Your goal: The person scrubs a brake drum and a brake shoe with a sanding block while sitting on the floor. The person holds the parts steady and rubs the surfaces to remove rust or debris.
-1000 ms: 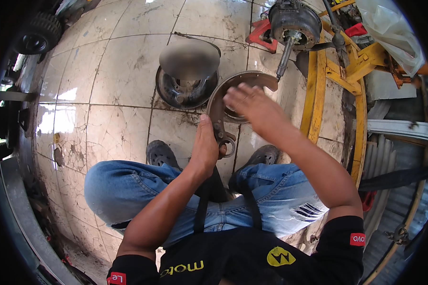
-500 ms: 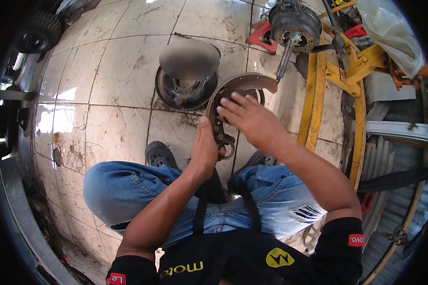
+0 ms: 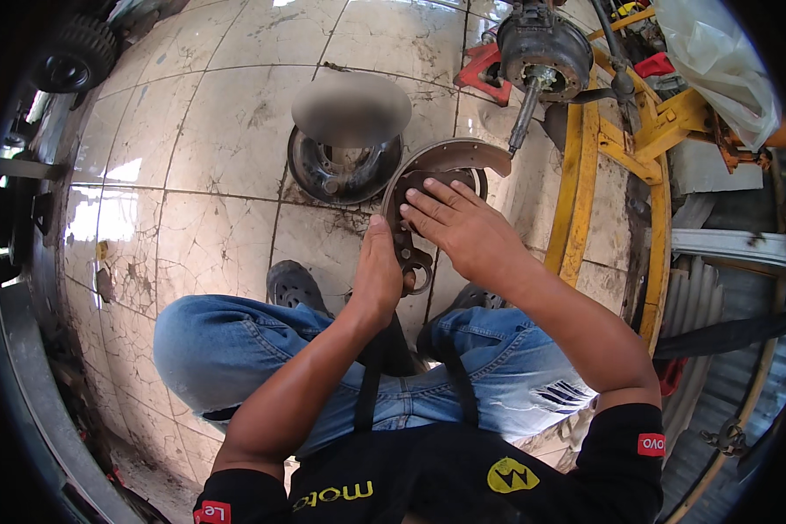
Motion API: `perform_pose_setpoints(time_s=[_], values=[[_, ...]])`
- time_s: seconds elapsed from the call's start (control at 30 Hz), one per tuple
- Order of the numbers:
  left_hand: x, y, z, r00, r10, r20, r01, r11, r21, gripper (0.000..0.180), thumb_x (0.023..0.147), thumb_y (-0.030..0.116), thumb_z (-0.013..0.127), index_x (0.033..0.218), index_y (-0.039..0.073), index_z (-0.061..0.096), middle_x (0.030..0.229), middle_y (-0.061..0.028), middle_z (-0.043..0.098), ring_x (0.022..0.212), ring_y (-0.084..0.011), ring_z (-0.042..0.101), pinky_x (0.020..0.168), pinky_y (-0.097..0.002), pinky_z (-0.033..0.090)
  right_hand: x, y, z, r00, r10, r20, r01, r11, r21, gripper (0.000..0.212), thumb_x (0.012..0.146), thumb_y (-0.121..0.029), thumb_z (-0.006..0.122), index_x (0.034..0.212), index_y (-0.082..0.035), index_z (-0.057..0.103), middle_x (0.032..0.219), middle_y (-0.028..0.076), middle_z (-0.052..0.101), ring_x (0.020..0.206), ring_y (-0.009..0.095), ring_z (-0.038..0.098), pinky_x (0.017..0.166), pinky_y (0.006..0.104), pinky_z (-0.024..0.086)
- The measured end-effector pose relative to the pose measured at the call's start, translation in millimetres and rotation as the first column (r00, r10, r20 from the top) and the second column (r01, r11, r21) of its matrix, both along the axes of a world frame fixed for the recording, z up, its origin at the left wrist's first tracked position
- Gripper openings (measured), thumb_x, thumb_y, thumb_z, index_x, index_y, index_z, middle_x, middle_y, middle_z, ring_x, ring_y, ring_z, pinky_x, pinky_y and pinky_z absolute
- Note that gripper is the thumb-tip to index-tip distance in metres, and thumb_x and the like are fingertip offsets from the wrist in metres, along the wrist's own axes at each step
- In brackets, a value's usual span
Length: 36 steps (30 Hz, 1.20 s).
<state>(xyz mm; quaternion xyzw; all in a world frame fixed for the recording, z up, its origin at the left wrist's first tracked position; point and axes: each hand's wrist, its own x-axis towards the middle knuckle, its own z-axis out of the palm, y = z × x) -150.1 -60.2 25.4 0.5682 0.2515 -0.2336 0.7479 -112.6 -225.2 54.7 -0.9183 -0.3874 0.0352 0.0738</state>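
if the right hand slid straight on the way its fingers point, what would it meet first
Probably the round brake drum on the tiles: the right hand lies flat on the brake shoes, fingers pointing up-left towards it. Depth is unclear.

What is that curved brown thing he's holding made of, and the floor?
The curved brake shoe looks like rusty metal: dull brown, rough, with grey edges. The floor seems to be glazed tile: pale, shiny squares with dark joints, cracks and grime.
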Motion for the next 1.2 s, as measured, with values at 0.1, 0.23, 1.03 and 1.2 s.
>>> perform_pose_setpoints(time_s=[0.1,0.23,1.03,1.2], values=[[0,1,2,1.0,-0.015,0.004,0.015,1.0,-0.012,0.065,0.102,0.06,0.016,0.109,0.009,0.056,0.077,-0.0068,0.065,0.05,-0.0076,0.043,0.044,-0.0251,0.033,17,-15,-3,0.992,-0.112,0.063,0.115,0.992,-0.048,0.047,0.09,-0.009,0.05,0.137,-0.011,0.054,0.145,0.009,0.05,0.137,0.029,0.043,0.114,0.0461,0.032],[1,-1,1,0.999,0.0,0.039,0.001,1.0,-0.007,0.066,0.102,0.06,0.016,0.109,0.009,0.057,0.075,-0.0069,0.064,0.049,-0.0078,0.043,0.043,-0.0257,0.033,7,-5,-6,0.997,-0.072,0.038,0.072,0.997,0.0,0.047,0.089,-0.008,0.05,0.136,-0.011,0.055,0.144,0.009,0.05,0.136,0.03,0.044,0.113,0.0463,0.034],[1,-2,5,1.0,0.0,0.0,0.0,0.999,-0.048,0.064,0.104,0.057,0.016,0.115,0.007,0.055,0.08,-0.0096,0.066,0.052,-0.0086,0.045,0.047,-0.0244,0.038,13,-7,-12,0.97,-0.228,0.084,0.235,0.968,-0.088,0.06,0.087,-0.002,0.044,0.147,-0.004,0.039,0.153,0.015,0.038,0.144,0.035,0.03,0.115,0.049,0.027],[1,-1,3,0.999,0.006,0.037,-0.004,0.999,-0.039,0.065,0.103,0.058,0.017,0.116,0.008,0.056,0.08,-0.0083,0.064,0.054,-0.0088,0.046,0.048,-0.024,0.039,2,1,-18,0.998,-0.069,-0.01,0.069,0.997,-0.033,0.057,0.09,-0.003,0.041,0.147,-0.002,0.037,0.154,0.016,0.035,0.145,0.035,0.028,0.118,0.047,0.026]])
